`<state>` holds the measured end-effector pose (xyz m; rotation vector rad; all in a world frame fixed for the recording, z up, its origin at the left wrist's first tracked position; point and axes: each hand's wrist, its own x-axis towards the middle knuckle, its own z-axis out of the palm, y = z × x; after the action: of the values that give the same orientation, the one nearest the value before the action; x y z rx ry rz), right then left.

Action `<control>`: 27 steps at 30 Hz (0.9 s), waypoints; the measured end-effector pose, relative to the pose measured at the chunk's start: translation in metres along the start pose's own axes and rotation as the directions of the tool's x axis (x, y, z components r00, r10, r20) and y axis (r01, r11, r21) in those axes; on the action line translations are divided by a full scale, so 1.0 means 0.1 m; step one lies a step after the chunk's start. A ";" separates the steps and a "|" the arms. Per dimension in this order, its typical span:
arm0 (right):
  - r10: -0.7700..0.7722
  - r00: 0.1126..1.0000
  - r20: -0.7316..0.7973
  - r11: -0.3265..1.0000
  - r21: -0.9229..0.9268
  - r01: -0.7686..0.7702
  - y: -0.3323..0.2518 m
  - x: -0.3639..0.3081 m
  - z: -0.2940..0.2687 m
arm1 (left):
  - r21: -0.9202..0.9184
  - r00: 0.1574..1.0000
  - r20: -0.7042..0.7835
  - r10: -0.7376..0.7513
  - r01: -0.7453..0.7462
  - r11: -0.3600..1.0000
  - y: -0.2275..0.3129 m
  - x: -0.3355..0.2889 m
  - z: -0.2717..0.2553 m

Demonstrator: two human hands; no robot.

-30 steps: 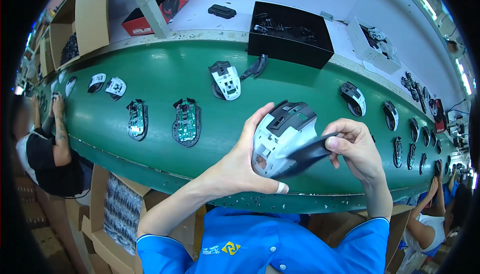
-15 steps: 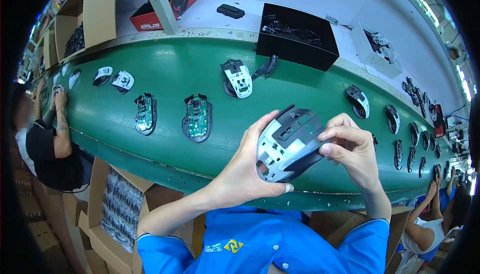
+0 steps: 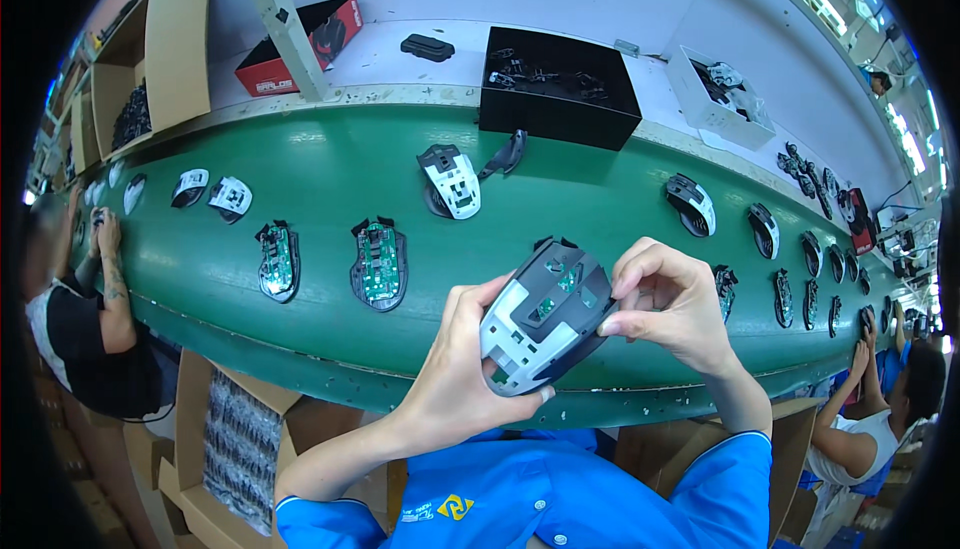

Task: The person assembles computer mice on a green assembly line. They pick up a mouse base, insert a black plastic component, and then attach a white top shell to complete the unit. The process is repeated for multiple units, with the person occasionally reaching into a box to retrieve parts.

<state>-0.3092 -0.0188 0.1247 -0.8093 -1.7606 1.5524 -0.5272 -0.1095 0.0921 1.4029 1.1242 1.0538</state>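
Observation:
My left hand [image 3: 455, 374] is closed round a partly assembled computer mouse [image 3: 545, 314], white at the rear and dark grey at the front. Bits of green circuit board show through the openings in its top. At the mouse's right edge, the thumb and forefinger of my right hand [image 3: 665, 309] are pinched together. Whether a small part sits between those fingertips is hidden. Beyond the mouse, a grey-and-white mouse shell [image 3: 452, 184] lies beside a loose dark side piece [image 3: 504, 154]. Left of my hands is a mouse base with a bare circuit board [image 3: 379, 264].
Everything lies on a green conveyor belt [image 3: 330, 169]. A second mouse base [image 3: 278, 261] and white shells [image 3: 230, 197] are at left; several mouse parts [image 3: 763, 231] line the right. A black box of parts [image 3: 560, 89] stands behind. Co-workers [image 3: 85, 329] sit at both sides.
The mouse in my hands has tipped, its top now turned more towards me, and circuit board shows in its openings. My right fingers remain at its right edge. The whole view has shifted slightly.

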 end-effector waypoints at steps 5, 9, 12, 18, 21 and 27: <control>0.130 0.991 0.023 0.982 0.134 -0.131 -0.05 0.04 0.02 | 0.058 0.999 -0.002 0.051 -0.051 0.997 0.03 -0.01 -0.03; 0.086 0.942 0.323 0.966 0.205 -0.158 0.02 0.22 0.02 | 0.327 0.970 0.012 0.241 -0.232 0.916 0.14 -0.01 -0.04; 0.059 0.896 0.439 0.870 0.417 -0.261 0.13 0.22 0.09 | 0.342 0.924 -0.005 0.383 -0.359 0.868 0.15 -0.01 -0.08; 0.094 0.909 0.405 0.839 0.459 -0.291 0.21 0.26 0.18 | 0.322 0.925 -0.051 0.377 -0.342 0.883 0.19 -0.02 -0.21; 0.187 0.916 0.356 0.813 0.467 -0.348 0.31 0.30 0.25 | 0.265 0.967 -0.058 0.250 -0.227 0.937 0.11 0.01 -0.27; 0.168 0.927 0.334 0.815 0.483 -0.321 0.39 0.28 0.28 | 0.283 0.963 -0.058 0.263 -0.236 0.929 0.09 -0.02 -0.29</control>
<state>-0.3476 -0.0087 0.0855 -0.5706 -1.3127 2.2886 -0.5551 -0.1065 0.1039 1.7687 1.2181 1.1875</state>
